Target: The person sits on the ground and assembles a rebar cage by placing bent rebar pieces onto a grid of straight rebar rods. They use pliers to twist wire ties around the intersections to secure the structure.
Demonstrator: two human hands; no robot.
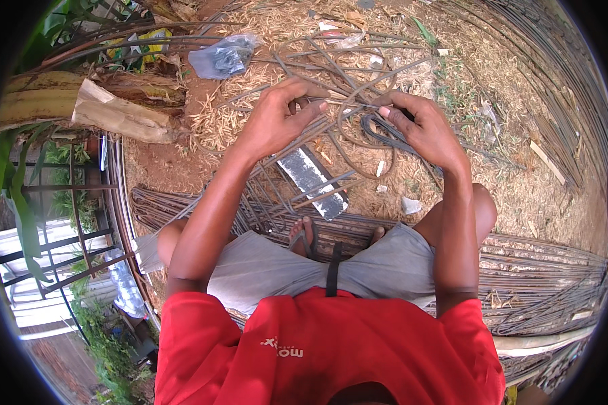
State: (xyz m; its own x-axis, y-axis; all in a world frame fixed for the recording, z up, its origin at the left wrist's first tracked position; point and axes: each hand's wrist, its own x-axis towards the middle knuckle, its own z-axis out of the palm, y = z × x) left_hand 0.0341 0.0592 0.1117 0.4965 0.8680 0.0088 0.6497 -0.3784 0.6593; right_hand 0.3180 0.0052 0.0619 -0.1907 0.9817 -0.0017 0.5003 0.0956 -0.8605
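Observation:
My left hand [282, 116] is closed, thumb against fingers, on a thin steel rod [353, 104] that spans the gap between my hands. On the right, my right hand [417, 126] pinches the same rod between thumb and fingertips. Just below it, a curved steel rod [341, 138] forms a loop, and a bundle of dark wire [380, 129] lies beside my right fingers. Beneath my hands, more rods cross each other on the ground. A board with worn black and white paint [311, 181] lies between my hands and my feet.
A clear plastic bag [224, 57] lies at the far left, near a cut trunk [125, 115]. Long bundled rods [547, 277] stretch under my legs to the right, with more along the right edge. A metal grille [61, 223] stands at the left. Wood chips cover the ground.

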